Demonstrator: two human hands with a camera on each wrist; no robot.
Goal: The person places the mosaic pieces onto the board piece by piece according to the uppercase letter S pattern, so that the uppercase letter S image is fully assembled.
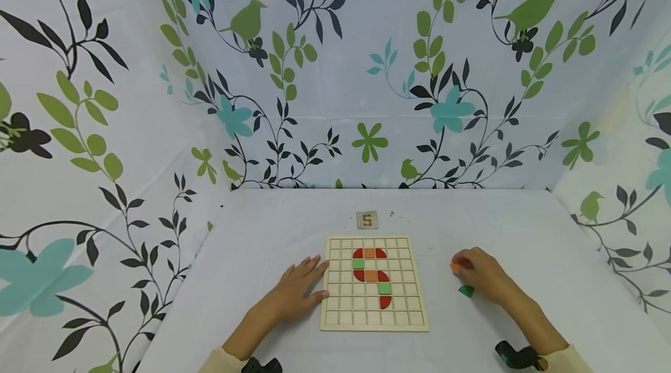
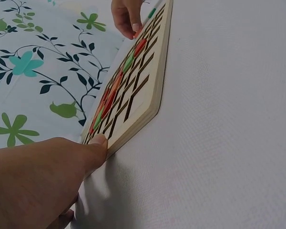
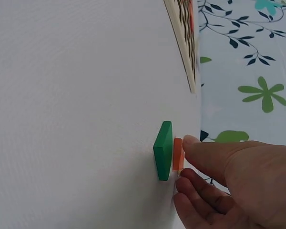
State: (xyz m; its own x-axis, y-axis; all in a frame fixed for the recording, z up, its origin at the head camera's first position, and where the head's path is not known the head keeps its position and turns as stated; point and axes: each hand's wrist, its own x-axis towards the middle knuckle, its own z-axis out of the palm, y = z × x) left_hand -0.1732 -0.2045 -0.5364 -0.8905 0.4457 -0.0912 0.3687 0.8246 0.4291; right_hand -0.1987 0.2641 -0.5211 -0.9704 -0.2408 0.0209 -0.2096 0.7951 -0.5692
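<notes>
A wooden grid board [image 1: 341, 319] lies on the white table, with red, orange and light green tiles forming an S-like shape in its squares. My left hand [image 1: 296, 291] rests at its left edge, fingers spread out; the thumb touches the rim in the left wrist view. To the right of the board, my right hand [image 1: 484, 274] pinches an orange tile [image 3: 178, 155] between thumb and fingers. Just in front of that hand lies a dark green tile [image 3: 164, 151], apart from the fingers. Part of the orange tile is hidden by the fingers.
A small card [image 1: 367, 220] with an S-like pattern lies behind the board. Tiny dark specks are near it. Patterned cloth [image 1: 325, 70] with leaves and birds hangs behind the table and at both sides. Black straps circle both wrists.
</notes>
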